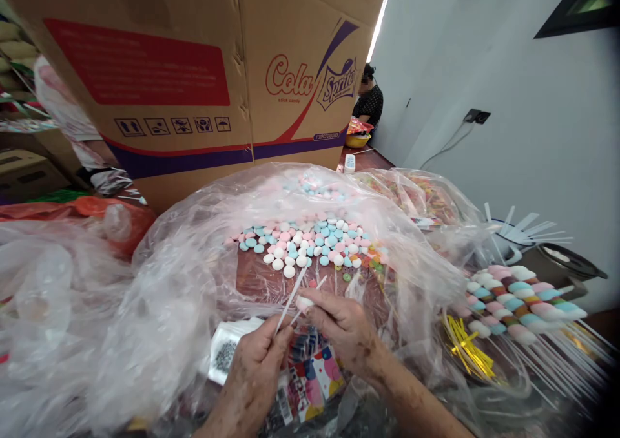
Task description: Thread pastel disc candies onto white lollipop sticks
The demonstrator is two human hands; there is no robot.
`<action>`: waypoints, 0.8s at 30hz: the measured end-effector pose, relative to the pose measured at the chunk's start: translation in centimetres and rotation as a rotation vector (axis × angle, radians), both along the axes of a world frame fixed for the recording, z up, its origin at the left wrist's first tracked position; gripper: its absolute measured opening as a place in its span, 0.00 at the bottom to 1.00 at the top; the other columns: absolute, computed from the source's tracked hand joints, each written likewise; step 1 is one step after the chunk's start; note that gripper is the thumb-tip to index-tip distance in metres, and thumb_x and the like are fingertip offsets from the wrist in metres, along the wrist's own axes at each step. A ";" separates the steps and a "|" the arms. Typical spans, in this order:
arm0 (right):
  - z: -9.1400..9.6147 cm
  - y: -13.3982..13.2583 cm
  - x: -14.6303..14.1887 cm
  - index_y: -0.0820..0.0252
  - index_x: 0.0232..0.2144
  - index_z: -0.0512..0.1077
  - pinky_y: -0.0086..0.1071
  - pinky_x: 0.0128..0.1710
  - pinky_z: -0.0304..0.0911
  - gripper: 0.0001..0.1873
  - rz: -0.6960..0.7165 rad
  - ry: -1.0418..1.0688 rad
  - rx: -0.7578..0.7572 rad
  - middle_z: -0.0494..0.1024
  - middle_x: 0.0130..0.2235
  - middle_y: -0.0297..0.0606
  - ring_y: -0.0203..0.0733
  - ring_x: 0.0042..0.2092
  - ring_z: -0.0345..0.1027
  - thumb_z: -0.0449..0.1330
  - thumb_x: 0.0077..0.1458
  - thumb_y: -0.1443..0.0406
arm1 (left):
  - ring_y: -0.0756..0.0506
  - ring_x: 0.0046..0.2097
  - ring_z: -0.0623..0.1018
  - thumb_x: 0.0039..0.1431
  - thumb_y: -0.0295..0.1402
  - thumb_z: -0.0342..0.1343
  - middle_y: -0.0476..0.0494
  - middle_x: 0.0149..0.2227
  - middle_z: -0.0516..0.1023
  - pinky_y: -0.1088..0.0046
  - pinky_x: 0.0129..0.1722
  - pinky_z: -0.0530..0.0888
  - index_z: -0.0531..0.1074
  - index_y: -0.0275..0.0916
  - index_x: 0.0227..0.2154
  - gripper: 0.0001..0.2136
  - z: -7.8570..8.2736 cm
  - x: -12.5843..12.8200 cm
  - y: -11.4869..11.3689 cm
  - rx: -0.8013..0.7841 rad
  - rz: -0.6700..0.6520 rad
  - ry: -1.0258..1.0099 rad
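Candies pink, blue, white; carton brown, red panel, purple stripe; twist ties gold.

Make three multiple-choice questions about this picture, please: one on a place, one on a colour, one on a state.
1. Where do the finished candy sticks lie?
A. right of the hands
B. on the cardboard box
C. left of the hands

2. What colour are the twist ties?
A. green
B. yellow
C. black

3. What does the left hand do?
A. lies flat and open
B. grips a white stick
C. holds a knife

Answers:
1 A: they are stacked at the right, sticks pointing outward.
2 B: they gleam yellow.
3 B: its fingers pinch the white stick, while the right hand holds a white candy.
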State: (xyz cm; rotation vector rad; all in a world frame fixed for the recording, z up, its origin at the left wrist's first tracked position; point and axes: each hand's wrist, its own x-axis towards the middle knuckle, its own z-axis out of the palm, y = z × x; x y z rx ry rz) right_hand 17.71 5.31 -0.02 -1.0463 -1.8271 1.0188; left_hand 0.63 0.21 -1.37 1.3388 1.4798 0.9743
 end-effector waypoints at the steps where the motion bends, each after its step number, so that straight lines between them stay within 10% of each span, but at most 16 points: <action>1: 0.2 -0.2 -0.1 0.45 0.51 0.77 0.37 0.45 0.71 0.17 0.029 -0.018 0.004 0.83 0.46 0.34 0.46 0.44 0.78 0.57 0.62 0.60 | 0.48 0.24 0.63 0.61 0.42 0.51 0.54 0.18 0.64 0.74 0.26 0.60 0.76 0.40 0.28 0.14 0.0 0.1 0.0 0.003 0.007 -0.002; 7: 0.3 -0.8 2.9 0.50 0.61 0.66 0.40 0.53 0.67 0.25 -0.111 -0.095 0.107 0.77 0.54 0.40 0.46 0.53 0.73 0.56 0.62 0.61 | 0.49 0.23 0.62 0.61 0.45 0.52 0.55 0.18 0.62 0.75 0.24 0.58 0.76 0.39 0.31 0.15 -0.3 -0.5 -0.5 0.007 0.069 -0.064; 11: -2.7 -0.4 6.7 0.56 0.49 0.75 0.44 0.50 0.68 0.16 -0.373 -0.247 0.241 0.81 0.46 0.44 0.50 0.48 0.74 0.54 0.63 0.60 | 0.50 0.21 0.62 0.61 0.47 0.51 0.56 0.17 0.61 0.75 0.23 0.58 0.74 0.39 0.31 0.16 -1.1 -1.5 -1.1 0.016 0.097 -0.039; 16: -6.0 -0.6 8.3 0.57 0.44 0.75 0.46 0.48 0.68 0.13 -0.373 -0.431 0.394 0.81 0.41 0.44 0.51 0.44 0.73 0.51 0.64 0.63 | 0.49 0.21 0.64 0.62 0.45 0.49 0.56 0.17 0.63 0.75 0.24 0.60 0.73 0.40 0.29 0.15 -1.2 -1.5 -1.1 0.045 0.072 0.060; 24: -6.3 -0.5 8.2 0.56 0.45 0.75 0.45 0.47 0.67 0.14 -0.327 -0.510 0.479 0.80 0.41 0.44 0.50 0.44 0.72 0.51 0.64 0.65 | 0.49 0.22 0.65 0.62 0.42 0.47 0.56 0.18 0.64 0.76 0.24 0.61 0.72 0.40 0.30 0.14 -0.5 -1.1 -0.1 0.121 0.047 0.170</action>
